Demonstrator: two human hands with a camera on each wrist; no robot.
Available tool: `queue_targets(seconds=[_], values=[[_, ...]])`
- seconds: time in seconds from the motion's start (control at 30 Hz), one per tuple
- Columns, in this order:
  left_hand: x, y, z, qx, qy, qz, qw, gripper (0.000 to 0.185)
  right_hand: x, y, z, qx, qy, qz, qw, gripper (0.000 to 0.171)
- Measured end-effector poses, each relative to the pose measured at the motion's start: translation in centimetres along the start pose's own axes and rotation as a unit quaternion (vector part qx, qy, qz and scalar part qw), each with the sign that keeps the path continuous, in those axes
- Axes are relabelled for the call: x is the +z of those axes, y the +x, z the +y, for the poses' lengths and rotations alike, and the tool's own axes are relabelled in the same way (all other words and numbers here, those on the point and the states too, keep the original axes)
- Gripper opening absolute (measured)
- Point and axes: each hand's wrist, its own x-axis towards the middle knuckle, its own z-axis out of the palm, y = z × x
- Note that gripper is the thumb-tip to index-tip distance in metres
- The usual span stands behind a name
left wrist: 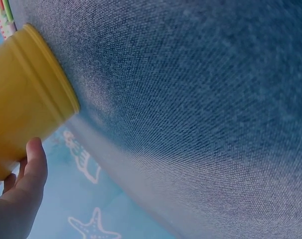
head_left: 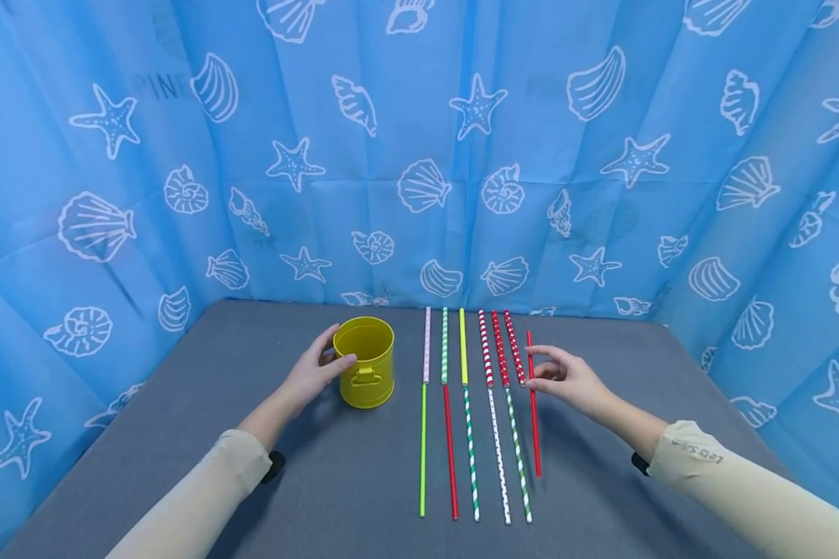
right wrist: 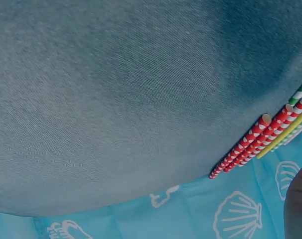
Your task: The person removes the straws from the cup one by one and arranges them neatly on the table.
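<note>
My left hand (head_left: 315, 371) holds a yellow metal bucket (head_left: 367, 384) by its side, thumb at the front near the handle and fingers round the left side. In the left wrist view, fingers (left wrist: 37, 164) lie along the bucket wall (left wrist: 26, 94). At the right end of the straws, my right hand (head_left: 569, 380) pinches a plain red straw (head_left: 535, 435) near its middle between thumb and fingers. That straw slants slightly, beside a red straw with white marks (head_left: 513, 341). Only a dark edge of the right hand (right wrist: 298, 206) shows in the right wrist view.
Several paper straws lie in two rows on the grey cloth-covered table (head_left: 280, 481). The back row includes a yellow straw (head_left: 463, 349); the front row includes a lime green straw (head_left: 422, 450) and a white dotted straw (head_left: 499, 458). A blue shell-patterned curtain (head_left: 391, 210) surrounds the table's back and sides.
</note>
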Motion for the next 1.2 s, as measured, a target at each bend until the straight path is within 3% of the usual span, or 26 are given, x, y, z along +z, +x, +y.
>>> queue_targets(seconds=[0.17,0.47,0.97,1.2], values=[[0.1,0.0,0.1,0.002,0.000,0.002,1.0000,0.074,0.0,-0.3,0.6,0.014,0.001,-0.009,1.000,0.058],[0.1,0.1,0.1,0.003,0.003,0.000,1.0000,0.074,0.1,-1.1,2.2,0.015,-0.005,-0.070,0.997,0.055],[0.1,0.2,0.0,-0.004,0.009,0.003,0.9999,0.074,1.0,-1.6,3.6,0.060,0.007,-0.144,0.988,0.054],[0.0,-0.1,-0.1,-0.004,0.006,0.009,0.9999,0.074,1.5,-1.2,3.9,0.030,-0.015,-0.169,0.985,0.051]])
